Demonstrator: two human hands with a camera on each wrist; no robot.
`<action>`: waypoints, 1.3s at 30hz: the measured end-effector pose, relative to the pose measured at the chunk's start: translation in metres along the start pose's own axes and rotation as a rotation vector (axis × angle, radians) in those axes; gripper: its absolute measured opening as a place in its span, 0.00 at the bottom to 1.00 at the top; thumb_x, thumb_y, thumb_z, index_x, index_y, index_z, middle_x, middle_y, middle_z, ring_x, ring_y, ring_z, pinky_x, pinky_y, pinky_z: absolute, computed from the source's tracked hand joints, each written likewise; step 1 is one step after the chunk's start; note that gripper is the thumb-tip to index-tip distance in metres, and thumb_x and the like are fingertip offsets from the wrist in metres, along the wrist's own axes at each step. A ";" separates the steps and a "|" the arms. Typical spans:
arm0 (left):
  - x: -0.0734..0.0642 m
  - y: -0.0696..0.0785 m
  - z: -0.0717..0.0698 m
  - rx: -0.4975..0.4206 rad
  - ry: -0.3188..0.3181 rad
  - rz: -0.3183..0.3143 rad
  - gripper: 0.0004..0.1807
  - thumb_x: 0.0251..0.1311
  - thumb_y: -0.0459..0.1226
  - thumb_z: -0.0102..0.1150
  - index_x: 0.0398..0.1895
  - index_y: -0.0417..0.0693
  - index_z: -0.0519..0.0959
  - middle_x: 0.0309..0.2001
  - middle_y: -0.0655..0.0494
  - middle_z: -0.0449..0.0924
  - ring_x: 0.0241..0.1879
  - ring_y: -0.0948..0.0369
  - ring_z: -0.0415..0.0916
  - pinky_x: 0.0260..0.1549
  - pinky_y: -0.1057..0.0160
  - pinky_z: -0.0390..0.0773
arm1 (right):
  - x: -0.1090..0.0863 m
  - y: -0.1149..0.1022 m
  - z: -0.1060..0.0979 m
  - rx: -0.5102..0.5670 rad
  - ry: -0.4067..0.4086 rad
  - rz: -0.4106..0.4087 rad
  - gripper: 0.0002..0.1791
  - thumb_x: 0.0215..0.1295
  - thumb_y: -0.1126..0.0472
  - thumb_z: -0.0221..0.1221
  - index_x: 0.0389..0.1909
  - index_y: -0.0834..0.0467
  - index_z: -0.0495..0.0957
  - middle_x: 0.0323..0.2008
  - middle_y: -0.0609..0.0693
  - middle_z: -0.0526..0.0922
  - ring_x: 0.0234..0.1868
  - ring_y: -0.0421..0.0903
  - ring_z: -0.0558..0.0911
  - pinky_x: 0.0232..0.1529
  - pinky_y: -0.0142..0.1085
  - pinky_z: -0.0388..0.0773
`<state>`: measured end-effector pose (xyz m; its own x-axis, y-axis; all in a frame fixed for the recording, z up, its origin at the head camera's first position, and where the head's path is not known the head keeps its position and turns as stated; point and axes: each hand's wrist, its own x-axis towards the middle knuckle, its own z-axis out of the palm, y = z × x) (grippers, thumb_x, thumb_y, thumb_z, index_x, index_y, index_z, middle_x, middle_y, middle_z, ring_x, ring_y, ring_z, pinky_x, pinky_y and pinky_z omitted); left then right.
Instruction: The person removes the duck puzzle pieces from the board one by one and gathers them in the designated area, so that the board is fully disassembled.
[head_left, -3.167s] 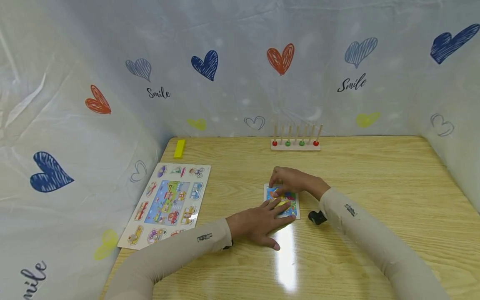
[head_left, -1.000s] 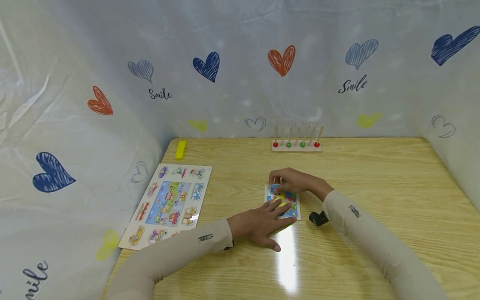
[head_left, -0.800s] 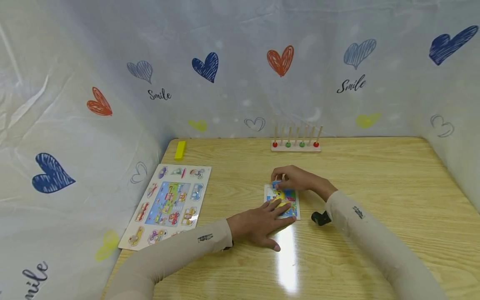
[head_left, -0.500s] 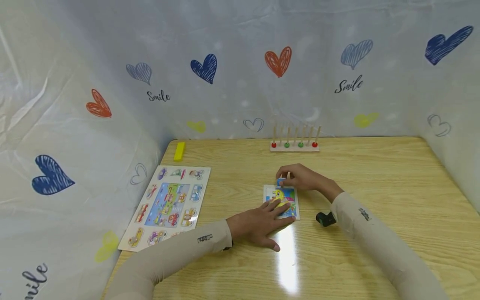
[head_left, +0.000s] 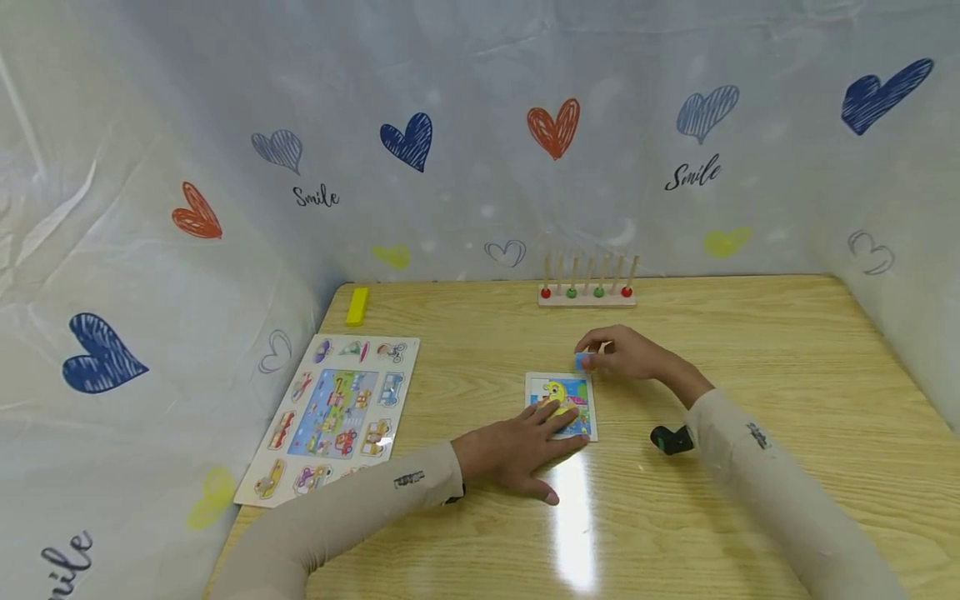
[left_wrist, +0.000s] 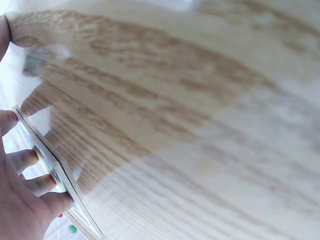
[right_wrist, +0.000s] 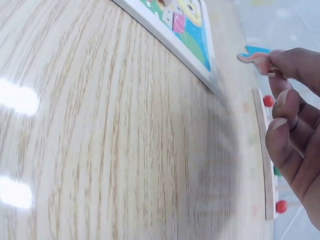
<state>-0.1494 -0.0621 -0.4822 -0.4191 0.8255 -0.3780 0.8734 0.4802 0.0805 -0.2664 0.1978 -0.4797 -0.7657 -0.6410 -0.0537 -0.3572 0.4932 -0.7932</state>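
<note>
A small jigsaw puzzle [head_left: 580,390] in a white-edged tray lies on the table, with a yellow figure on blue in its picture. My left hand [head_left: 525,450] rests on its near part, fingers spread and straight. In the left wrist view, the fingertips touch the puzzle tray [left_wrist: 52,160]. My right hand [head_left: 626,354] is just beyond the puzzle's far right corner and pinches a puzzle piece [head_left: 582,361] between thumb and finger. The right wrist view shows this puzzle piece [right_wrist: 259,61] as blue and orange with a knobbed edge, held above the table.
On the left lies a larger vehicle picture board [head_left: 405,367]. A yellow block [head_left: 357,307] sits at the back left corner. A wooden peg stand [head_left: 587,298] with red and green beads stands at the back edge. Heart-printed curtains [head_left: 465,167] enclose the table.
My right hand has lifted a blue puzzle piece out of the tray's far left corner and carried it to the right, off the tray. My left hand has stayed on the puzzle.
</note>
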 end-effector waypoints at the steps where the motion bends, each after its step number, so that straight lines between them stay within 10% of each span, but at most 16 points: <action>1: 0.000 0.000 0.000 -0.001 0.001 0.000 0.50 0.64 0.72 0.42 0.82 0.64 0.39 0.82 0.49 0.31 0.81 0.43 0.33 0.77 0.45 0.48 | -0.001 0.002 -0.002 0.011 0.005 -0.004 0.12 0.72 0.61 0.61 0.51 0.62 0.81 0.39 0.52 0.84 0.39 0.47 0.81 0.42 0.35 0.79; 21: 0.000 0.001 0.001 0.011 0.025 0.008 0.50 0.65 0.72 0.41 0.83 0.63 0.40 0.82 0.48 0.34 0.80 0.42 0.34 0.76 0.46 0.50 | -0.018 0.034 -0.017 -0.180 0.196 0.187 0.10 0.70 0.60 0.63 0.46 0.61 0.83 0.37 0.54 0.84 0.38 0.49 0.81 0.41 0.42 0.76; 39: -0.002 0.001 0.000 0.018 0.032 0.017 0.49 0.65 0.71 0.41 0.83 0.62 0.41 0.82 0.47 0.33 0.80 0.40 0.34 0.76 0.45 0.49 | -0.028 0.038 -0.023 -0.276 0.134 0.224 0.23 0.67 0.47 0.65 0.52 0.61 0.81 0.49 0.59 0.83 0.52 0.57 0.80 0.54 0.55 0.76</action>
<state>-0.1477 -0.0631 -0.4817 -0.4113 0.8430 -0.3467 0.8848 0.4606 0.0702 -0.2711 0.2478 -0.4943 -0.8980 -0.4253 -0.1128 -0.2895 0.7641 -0.5765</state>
